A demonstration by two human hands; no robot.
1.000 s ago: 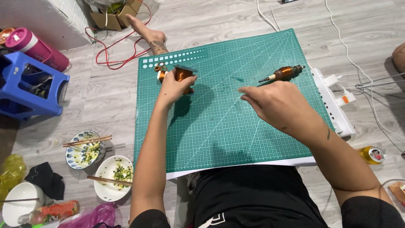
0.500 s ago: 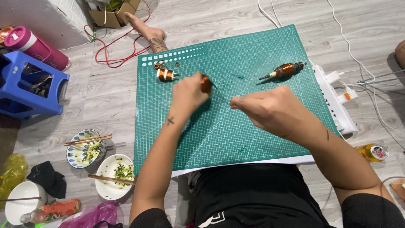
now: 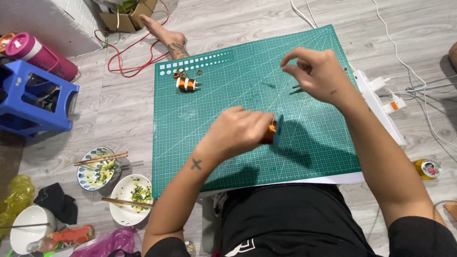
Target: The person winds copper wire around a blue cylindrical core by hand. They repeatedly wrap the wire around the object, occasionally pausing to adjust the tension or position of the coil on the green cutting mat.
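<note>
While the green cutting mat (image 3: pixel 304 143) covers most of the floor in front of the person, the work happens above its middle. On the left side stand a blue stool (image 3: pixel 35 102), a pink bottle (image 3: pixel 40 54) and three bowls with chopsticks (image 3: pixel 97 166); on the right lies a white power strip (image 3: pixel 381 109). The left hand (image 3: pixel 240 133) is closed around a copper wire coil (image 3: pixel 270 132), which it holds just above the mat, near the centre. The right hand (image 3: pixel 316 71) is lifted higher, thumb and fingers pinched together, probably on a very thin wire.

To do this well, I judge the left hand should keep the coil steady and not turn it, and the right hand should pull with a light, even tension, so the wire does not snap or tangle.

A second coil (image 3: pixel 186 84) lies near the far left corner of the mat. The wire between the hands is too fine to see, and the left palm hides most of the coil.
</note>
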